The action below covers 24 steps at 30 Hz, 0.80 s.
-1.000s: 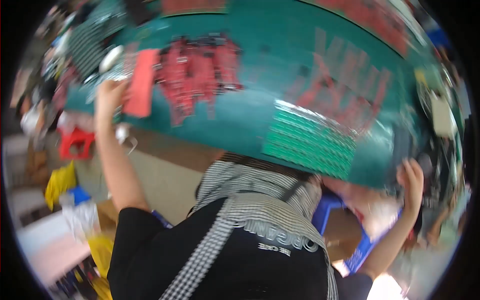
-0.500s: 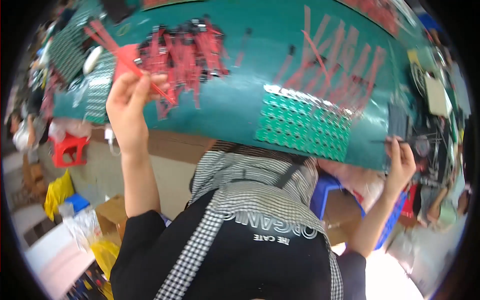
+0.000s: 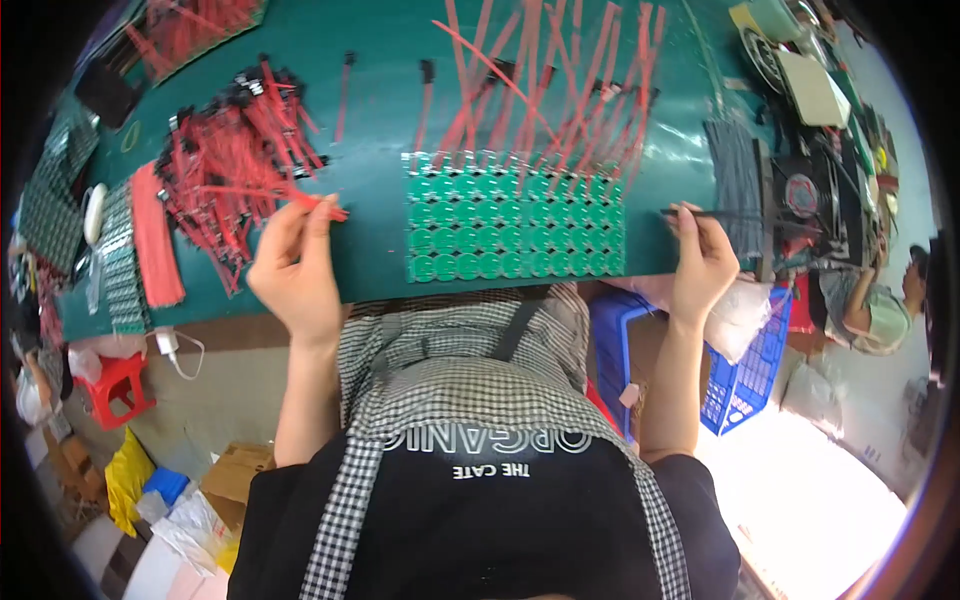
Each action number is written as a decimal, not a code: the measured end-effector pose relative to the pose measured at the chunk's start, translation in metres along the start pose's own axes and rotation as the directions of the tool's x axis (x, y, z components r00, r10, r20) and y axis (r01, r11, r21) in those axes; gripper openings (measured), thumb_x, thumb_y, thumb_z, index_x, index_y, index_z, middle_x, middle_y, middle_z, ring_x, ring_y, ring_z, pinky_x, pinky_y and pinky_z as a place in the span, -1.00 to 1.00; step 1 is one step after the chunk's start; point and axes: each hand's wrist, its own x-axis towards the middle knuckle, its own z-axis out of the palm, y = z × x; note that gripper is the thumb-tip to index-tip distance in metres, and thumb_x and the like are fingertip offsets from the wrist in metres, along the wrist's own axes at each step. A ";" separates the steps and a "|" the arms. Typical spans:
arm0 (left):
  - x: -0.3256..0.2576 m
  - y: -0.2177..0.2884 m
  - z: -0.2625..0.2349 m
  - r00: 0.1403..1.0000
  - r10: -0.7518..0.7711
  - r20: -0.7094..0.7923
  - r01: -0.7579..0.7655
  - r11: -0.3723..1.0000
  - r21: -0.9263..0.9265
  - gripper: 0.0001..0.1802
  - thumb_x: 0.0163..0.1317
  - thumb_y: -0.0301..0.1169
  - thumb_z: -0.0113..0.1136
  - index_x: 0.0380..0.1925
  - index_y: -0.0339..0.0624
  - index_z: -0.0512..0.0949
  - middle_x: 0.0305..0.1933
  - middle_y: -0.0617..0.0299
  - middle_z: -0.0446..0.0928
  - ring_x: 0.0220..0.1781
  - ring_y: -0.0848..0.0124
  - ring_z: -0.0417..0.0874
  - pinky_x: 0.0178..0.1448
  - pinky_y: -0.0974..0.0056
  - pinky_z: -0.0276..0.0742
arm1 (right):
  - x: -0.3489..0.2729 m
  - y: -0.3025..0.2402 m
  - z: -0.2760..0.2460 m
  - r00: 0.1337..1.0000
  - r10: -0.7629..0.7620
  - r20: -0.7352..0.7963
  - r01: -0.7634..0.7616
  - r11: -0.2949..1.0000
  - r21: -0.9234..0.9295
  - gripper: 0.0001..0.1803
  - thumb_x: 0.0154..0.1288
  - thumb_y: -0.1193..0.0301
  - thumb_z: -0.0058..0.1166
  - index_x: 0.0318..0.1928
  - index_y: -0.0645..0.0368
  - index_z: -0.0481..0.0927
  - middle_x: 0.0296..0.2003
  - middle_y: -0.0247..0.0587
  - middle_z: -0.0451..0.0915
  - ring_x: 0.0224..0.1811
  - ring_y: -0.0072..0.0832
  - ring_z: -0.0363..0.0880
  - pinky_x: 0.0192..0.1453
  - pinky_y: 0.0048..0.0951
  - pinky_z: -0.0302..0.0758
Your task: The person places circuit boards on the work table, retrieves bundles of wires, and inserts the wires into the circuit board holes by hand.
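Left hand (image 3: 295,270) pinches red wire (image 3: 318,205).

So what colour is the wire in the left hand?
Red: the wire pinched in the left hand matches the red pile beside it. Head view shows it.
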 end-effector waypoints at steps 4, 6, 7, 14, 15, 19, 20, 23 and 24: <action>-0.003 0.010 -0.003 0.992 0.079 -0.099 -0.079 0.997 0.008 -0.91 0.21 -0.65 0.17 -0.29 -0.48 0.55 -0.31 0.11 0.63 -0.30 0.45 0.65 -0.14 0.42 0.56 | 0.003 0.000 0.004 0.999 0.048 -0.001 -0.047 0.994 0.094 -0.90 0.27 0.60 0.11 -0.29 0.46 0.58 -0.30 -0.20 0.64 -0.29 -0.56 0.61 -0.12 -0.59 0.55; -0.001 0.010 -0.006 0.985 0.144 -0.093 -0.137 0.988 0.076 -0.91 0.20 -0.66 0.17 -0.29 -0.48 0.55 -0.29 0.09 0.63 -0.29 0.44 0.65 -0.11 0.41 0.57 | 0.004 -0.003 0.003 0.999 0.042 0.002 -0.042 0.994 0.100 -0.90 0.27 0.60 0.11 -0.29 0.46 0.58 -0.30 -0.20 0.64 -0.29 -0.56 0.61 -0.12 -0.59 0.54; -0.002 0.005 -0.003 0.986 0.139 -0.096 -0.132 0.988 0.079 -0.91 0.20 -0.66 0.17 -0.29 -0.48 0.55 -0.29 0.09 0.63 -0.29 0.44 0.65 -0.11 0.41 0.57 | 0.003 -0.005 0.002 1.000 0.027 -0.002 -0.027 0.998 0.059 -0.90 0.27 0.61 0.10 -0.30 0.46 0.58 -0.30 -0.19 0.64 -0.29 -0.56 0.61 -0.12 -0.59 0.54; -0.008 0.026 0.011 0.983 -0.134 0.128 0.157 0.968 -0.195 -0.90 0.18 -0.66 0.19 -0.29 -0.45 0.56 -0.29 0.10 0.63 -0.26 0.43 0.66 -0.09 0.40 0.55 | -0.011 -0.041 0.011 0.994 0.109 0.018 -0.110 0.991 0.076 -0.92 0.22 0.60 0.16 -0.33 0.41 0.61 -0.31 -0.22 0.64 -0.28 -0.60 0.60 -0.15 -0.62 0.50; -0.013 0.035 0.019 0.975 -0.133 0.177 0.173 0.958 -0.228 -0.90 0.16 -0.66 0.20 -0.29 -0.45 0.57 -0.30 0.11 0.63 -0.27 0.45 0.66 -0.12 0.43 0.55 | -0.017 -0.050 0.019 0.986 0.155 0.059 -0.159 0.984 0.075 -0.92 0.22 0.59 0.17 -0.33 0.40 0.62 -0.31 -0.25 0.64 -0.28 -0.62 0.59 -0.17 -0.64 0.49; -0.019 0.049 0.052 0.924 -0.172 0.342 0.262 0.936 -0.237 -0.89 0.12 -0.65 0.25 -0.33 -0.45 0.59 -0.34 0.13 0.63 -0.32 0.47 0.67 -0.19 0.44 0.57 | -0.037 -0.069 0.072 0.967 0.052 0.249 -0.098 0.979 0.177 -0.91 0.11 0.64 0.23 -0.33 0.36 0.65 -0.32 -0.19 0.66 -0.32 -0.62 0.60 -0.23 -0.64 0.53; -0.017 0.049 0.057 0.925 -0.122 0.359 0.223 0.941 -0.255 -0.89 0.11 -0.64 0.26 -0.34 -0.45 0.59 -0.35 0.14 0.63 -0.33 0.48 0.67 -0.21 0.45 0.58 | -0.041 -0.070 0.083 0.965 0.013 0.263 -0.070 0.976 0.208 -0.90 0.11 0.64 0.23 -0.31 0.37 0.65 -0.32 -0.19 0.67 -0.33 -0.61 0.60 -0.25 -0.62 0.55; -0.013 0.041 0.066 0.932 -0.123 0.341 0.187 0.969 -0.162 -0.89 0.08 -0.63 0.29 -0.37 -0.45 0.60 -0.39 0.14 0.62 -0.35 0.48 0.67 -0.24 0.44 0.58 | -0.038 -0.069 0.101 0.951 -0.102 0.291 0.056 0.985 0.162 -0.91 0.08 0.65 0.23 -0.34 0.37 0.64 -0.33 -0.17 0.67 -0.35 -0.56 0.63 -0.27 -0.59 0.55; -0.014 0.041 0.068 0.930 -0.129 0.343 0.193 0.968 -0.158 -0.89 0.08 -0.63 0.29 -0.37 -0.45 0.60 -0.39 0.14 0.62 -0.35 0.48 0.67 -0.24 0.44 0.58 | -0.039 -0.069 0.103 0.951 -0.096 0.294 0.050 0.986 0.159 -0.91 0.08 0.65 0.23 -0.34 0.37 0.64 -0.33 -0.17 0.67 -0.35 -0.56 0.63 -0.27 -0.59 0.55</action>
